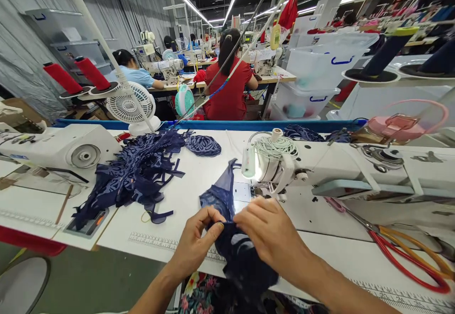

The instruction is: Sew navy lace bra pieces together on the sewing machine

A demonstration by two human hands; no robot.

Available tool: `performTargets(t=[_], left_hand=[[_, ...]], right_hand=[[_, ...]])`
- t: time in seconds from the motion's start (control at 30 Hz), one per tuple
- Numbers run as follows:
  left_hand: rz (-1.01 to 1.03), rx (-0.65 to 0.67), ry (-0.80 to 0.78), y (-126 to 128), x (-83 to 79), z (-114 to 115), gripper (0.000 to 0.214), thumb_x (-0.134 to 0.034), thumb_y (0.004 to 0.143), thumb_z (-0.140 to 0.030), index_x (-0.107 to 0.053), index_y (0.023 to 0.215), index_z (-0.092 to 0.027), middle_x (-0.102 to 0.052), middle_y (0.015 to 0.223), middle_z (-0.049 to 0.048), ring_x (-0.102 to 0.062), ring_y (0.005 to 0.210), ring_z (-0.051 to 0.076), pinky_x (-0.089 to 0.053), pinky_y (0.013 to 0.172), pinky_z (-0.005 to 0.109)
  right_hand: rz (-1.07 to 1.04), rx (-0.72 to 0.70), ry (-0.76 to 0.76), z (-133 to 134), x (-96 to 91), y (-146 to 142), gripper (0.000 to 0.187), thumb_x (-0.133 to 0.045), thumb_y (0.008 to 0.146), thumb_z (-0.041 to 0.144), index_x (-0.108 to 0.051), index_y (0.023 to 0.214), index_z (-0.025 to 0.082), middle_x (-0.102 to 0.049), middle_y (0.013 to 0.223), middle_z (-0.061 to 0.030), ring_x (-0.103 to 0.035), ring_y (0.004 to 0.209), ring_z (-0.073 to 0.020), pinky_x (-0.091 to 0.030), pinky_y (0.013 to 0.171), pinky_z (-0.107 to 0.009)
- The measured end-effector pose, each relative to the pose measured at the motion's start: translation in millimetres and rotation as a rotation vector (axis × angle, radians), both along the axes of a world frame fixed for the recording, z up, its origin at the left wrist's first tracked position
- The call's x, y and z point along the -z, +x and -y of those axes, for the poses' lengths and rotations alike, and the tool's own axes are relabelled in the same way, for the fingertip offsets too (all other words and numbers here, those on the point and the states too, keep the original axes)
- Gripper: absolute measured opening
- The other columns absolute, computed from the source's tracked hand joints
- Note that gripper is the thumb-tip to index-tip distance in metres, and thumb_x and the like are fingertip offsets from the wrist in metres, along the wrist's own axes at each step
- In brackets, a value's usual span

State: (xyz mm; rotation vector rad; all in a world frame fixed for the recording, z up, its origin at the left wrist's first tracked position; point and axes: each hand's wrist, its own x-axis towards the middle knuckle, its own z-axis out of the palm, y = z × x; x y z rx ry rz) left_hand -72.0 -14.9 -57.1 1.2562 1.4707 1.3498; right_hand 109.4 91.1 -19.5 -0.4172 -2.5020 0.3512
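Note:
A navy bra piece [220,198] with sheer mesh and patterned fabric lies across the front of the sewing machine bed, its lower part [245,257] hanging over the table edge. My left hand [197,238] pinches its edge between thumb and index finger. Just to the right, my right hand [270,231] is closed on the same edge, its fingertips partly hidden. Both hands are near the table's front, below the lit needle area of the sewing machine [280,167]. The mesh tip points away from me, left of the needle.
Left of the hands sits a heap of navy bra pieces [138,167], with one patterned cup [203,145] beside it. Red-handled scissors [405,257] lie at right. A second machine [60,148] and a white fan [131,105] stand at left. People sit sewing ahead.

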Motion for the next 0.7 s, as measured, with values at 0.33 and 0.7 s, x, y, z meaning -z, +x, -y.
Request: performTargets(t=[0.33, 0.7], left_hand=[[-0.47, -0.367, 0.222, -134.3, -38.3, -18.1, 0.023, -0.058, 0.088, -0.04, -0.061, 0.084, -0.018, -0.062, 0.079, 0.0013, -0.059, 0.075, 0.016, -0.051, 0.069, 0.027], [-1.485, -0.145, 0.673, -37.1, 28.1, -40.4, 0.024, -0.041, 0.089, 0.001, -0.059, 0.092, -0.014, -0.067, 0.084, 0.0062, -0.065, 0.089, 0.018, -0.04, 0.107, 0.04]], right_hand=[[0.106, 0.046, 0.065, -22.6, -25.3, -170.8, 0.013, -0.046, 0.095, 0.016, -0.058, 0.092, 0.014, -0.054, 0.09, -0.0043, -0.052, 0.065, -0.0094, -0.039, 0.056, -0.019], [0.083, -0.179, 0.256, -63.1, 51.3, -78.3, 0.028, -0.038, 0.098, 0.014, -0.06, 0.082, 0.019, -0.062, 0.082, -0.0032, -0.054, 0.069, -0.0133, -0.041, 0.056, -0.023]])
